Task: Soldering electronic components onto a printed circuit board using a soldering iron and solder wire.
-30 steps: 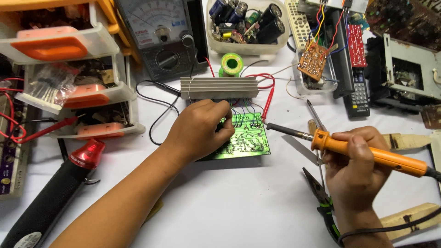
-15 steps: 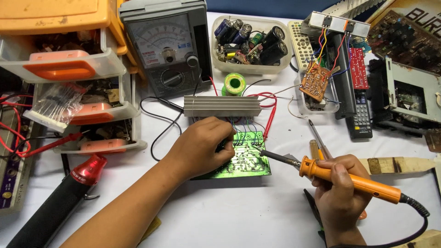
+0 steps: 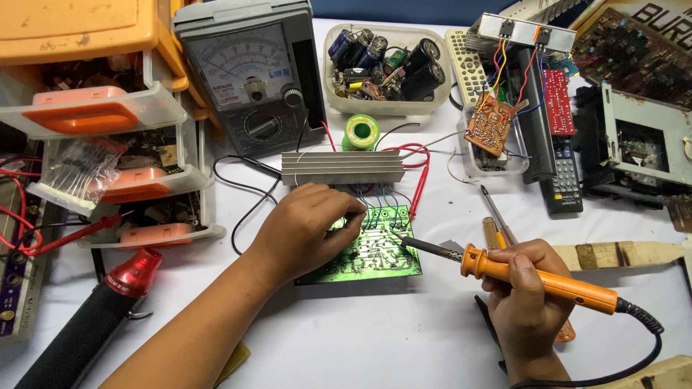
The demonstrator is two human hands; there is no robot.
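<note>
A green circuit board [image 3: 375,252] lies solder side up on the white table, wired to a ribbed aluminium heat sink [image 3: 342,167] just behind it. My left hand [image 3: 306,230] rests on the board's left part, fingertips pinched over it; whether anything is between them is hidden. My right hand [image 3: 522,288] grips an orange-handled soldering iron [image 3: 537,277], whose dark tip touches the board's right area. The iron's black cord curls off to the lower right.
An analog multimeter [image 3: 249,79] stands at the back, a solder spool [image 3: 360,132] and a tub of capacitors [image 3: 382,65] beside it. Parts drawers [image 3: 108,144] line the left, a red-tipped torch [image 3: 108,302] lies lower left. Screwdrivers [image 3: 497,216], a remote [image 3: 566,180] and boards fill the right.
The view has shifted so everything sits lower in the frame. My right hand has swung the iron's tip leftwards onto the board. My left hand has stayed on the board.
</note>
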